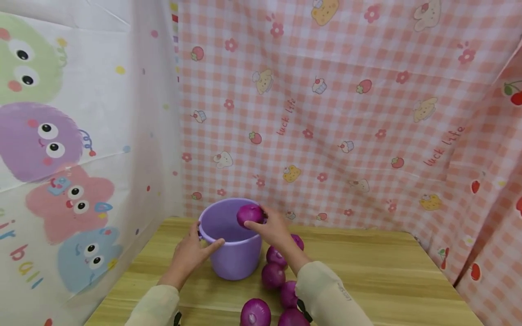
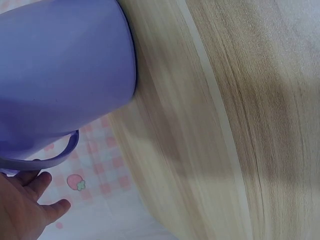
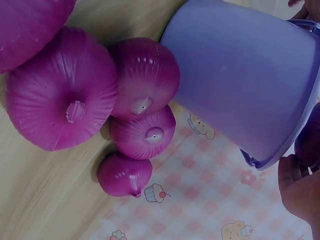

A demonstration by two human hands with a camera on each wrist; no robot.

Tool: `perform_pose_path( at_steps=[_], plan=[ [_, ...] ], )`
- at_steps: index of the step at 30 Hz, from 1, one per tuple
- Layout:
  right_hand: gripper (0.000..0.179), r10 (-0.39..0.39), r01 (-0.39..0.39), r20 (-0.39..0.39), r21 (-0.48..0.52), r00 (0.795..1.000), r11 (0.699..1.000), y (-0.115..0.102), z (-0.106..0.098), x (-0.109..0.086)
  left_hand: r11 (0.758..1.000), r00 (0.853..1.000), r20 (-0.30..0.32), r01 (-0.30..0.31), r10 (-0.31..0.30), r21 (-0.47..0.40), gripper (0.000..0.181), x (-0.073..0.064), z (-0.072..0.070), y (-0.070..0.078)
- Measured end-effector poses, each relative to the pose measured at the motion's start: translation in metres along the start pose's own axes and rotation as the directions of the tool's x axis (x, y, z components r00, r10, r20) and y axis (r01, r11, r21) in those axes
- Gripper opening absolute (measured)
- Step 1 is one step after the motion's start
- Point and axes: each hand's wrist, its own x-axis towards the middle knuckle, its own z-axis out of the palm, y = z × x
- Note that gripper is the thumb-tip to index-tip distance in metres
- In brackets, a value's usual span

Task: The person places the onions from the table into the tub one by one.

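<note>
Nearest me, loose onions (image 1: 255,312) lie below my right hand (image 1: 275,230). My left hand (image 1: 190,253) grips the bucket (image 1: 236,260) by its rim, best braced firmly; beyond, that right hand grasps one onion (image 1: 248,216) at the mouth, best lowered gently

A wooden table (image 1: 367,276) with streaky grain is reaching back towards a pink-checked cloth (image 1: 346,117), which is hanging behind it and showing flowers (image 1: 372,13), strawberries (image 1: 364,86), cupcakes (image 1: 320,85) and the words "luck life". On the left, a white cloth (image 1: 147,113) is hanging, carrying green, purple, pink and blue cartoon figures (image 1: 24,140). At the far right, pinkish cloth (image 1: 497,235) is falling in folds, displaying cherries (image 1: 517,98).
</note>
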Motion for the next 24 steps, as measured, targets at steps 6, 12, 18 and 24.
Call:
perform_pose_path(
  at_steps=[6, 12, 18, 24],
  plan=[
    [0.076, 0.022, -0.022, 0.001, 0.039, 1.000, 0.999, 0.001, -0.002, -0.001, 1.000, 1.000, 0.001, -0.003, 0.003, 0.005, 0.118, 0.000, 0.001, 0.002],
    [0.068, 0.020, -0.019, -0.019, 0.073, 1.000, 0.997, 0.004, -0.009, -0.004, 1.000, 1.000, -0.005, 0.001, -0.001, 0.030, 0.119, 0.000, 0.000, 0.003],
    [0.071, 0.036, -0.034, -0.018, 0.099, 0.999, 0.994, 0.009, -0.016, -0.007, 0.999, 1.000, -0.009, 0.005, -0.004, 0.033, 0.119, 0.000, 0.000, 0.003],
    [0.068, 0.025, -0.023, -0.029, 0.075, 0.999, 0.997, 0.013, -0.021, -0.009, 0.999, 1.000, -0.015, 0.004, -0.003, 0.036, 0.119, 0.000, 0.000, 0.001]
  ],
)
